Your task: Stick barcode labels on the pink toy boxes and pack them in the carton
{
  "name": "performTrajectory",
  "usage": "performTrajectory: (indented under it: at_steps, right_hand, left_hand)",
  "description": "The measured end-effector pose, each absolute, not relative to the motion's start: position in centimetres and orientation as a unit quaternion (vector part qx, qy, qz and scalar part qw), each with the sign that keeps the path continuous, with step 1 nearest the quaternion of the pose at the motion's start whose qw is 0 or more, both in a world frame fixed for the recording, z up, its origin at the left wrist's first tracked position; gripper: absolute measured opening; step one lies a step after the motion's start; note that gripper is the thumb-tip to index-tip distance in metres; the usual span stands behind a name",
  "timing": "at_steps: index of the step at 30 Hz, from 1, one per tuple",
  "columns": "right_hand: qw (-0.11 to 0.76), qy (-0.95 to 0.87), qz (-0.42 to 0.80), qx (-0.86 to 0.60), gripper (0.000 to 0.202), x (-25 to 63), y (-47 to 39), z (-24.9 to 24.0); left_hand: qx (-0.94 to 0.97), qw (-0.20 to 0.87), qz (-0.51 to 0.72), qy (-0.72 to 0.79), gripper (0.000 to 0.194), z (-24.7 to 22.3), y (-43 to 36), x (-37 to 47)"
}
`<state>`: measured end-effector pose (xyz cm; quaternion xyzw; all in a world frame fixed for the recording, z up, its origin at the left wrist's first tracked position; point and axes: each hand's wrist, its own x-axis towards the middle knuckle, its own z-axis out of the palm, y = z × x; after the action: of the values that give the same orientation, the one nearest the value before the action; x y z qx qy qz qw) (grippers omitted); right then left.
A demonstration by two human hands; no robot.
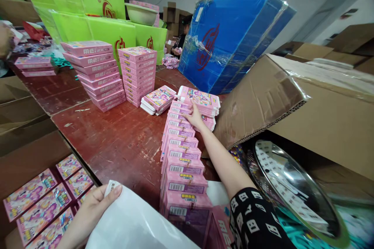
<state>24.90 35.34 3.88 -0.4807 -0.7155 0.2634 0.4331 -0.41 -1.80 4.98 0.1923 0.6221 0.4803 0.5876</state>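
Note:
My left hand pinches the corner of a white sheet of stickers between thumb and fingers; small print shows beside the thumb. The sheet slants across the bottom of the view. My right hand reaches to the far end of a long row of pink boxes, thumb and index finger apart, touching or just above the far boxes. Barcodes and small yellow print show on the boxes' upturned sides. Just beyond my right hand lies a stack of flat pink cartons, partly hidden by it.
Tall stacks of pink boxes and a low carton pile occupy the red table. An open carton holding pink boxes sits lower left. A metal basin, a brown carton and a blue box crowd the right.

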Motion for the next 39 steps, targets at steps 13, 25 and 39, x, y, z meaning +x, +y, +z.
performTrajectory:
  at_steps: [13,25,39]
  right_hand:
    - [0.114,-0.806,0.522,-0.253,0.025,20.9,7.9,11.1]
    - [0.447,-0.823,0.296,-0.184,0.020,22.3,3.1,10.8]
    - [0.551,-0.672,0.424,-0.256,0.040,21.5,12.0,13.5]
  left_hand:
    - [0.495,0.411,0.480,0.597,0.040,8.6,-1.6,3.0]
    - [0.553,0.281,0.501,0.603,0.041,8.3,-4.0,5.6]
    - [0.493,0.355,0.547,0.576,0.059,6.8,-5.2,5.3]
